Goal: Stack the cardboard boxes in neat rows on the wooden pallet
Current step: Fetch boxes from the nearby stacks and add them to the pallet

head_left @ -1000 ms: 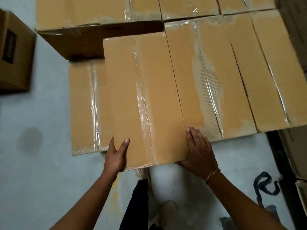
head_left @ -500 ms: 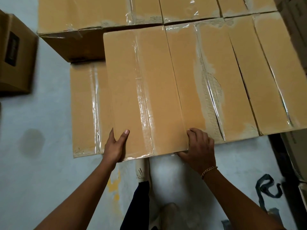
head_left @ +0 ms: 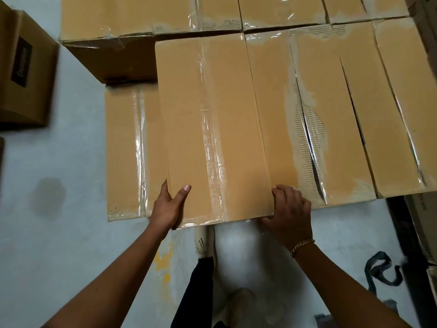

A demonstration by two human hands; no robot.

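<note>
A long taped cardboard box (head_left: 212, 129) is held at its near end by both hands. The left hand (head_left: 168, 207) is clamped on the near left corner, with the thumb laid flat on the top face and the fingers wrapped down the side. The right hand (head_left: 290, 214) is curled round the near right corner, its knuckles bent over the edge; a gold bracelet (head_left: 302, 245) is worn on that wrist.

The box is set lengthwise in the upper layer, touching the neighbouring box (head_left: 331, 114), whose tape is torn and whose top seam is split. Its near end projects a little past that neighbour's end. A lower box (head_left: 125, 150) is partly covered by it on the left. Whether its full weight is already borne by the stack cannot be told. A back row of boxes (head_left: 127, 17) is seen beyond its far end.

The floor (head_left: 59, 256) is pale grey and smooth, marked by a dark round patch (head_left: 49, 195) and a yellow stain (head_left: 163, 259). A darker brown carton (head_left: 26, 74) stands apart at the left. A black strap (head_left: 380, 271) lies coiled on the floor at the right, near more cartons at the frame's edge. A light shoe (head_left: 204, 240) is visible just below the held box.
</note>
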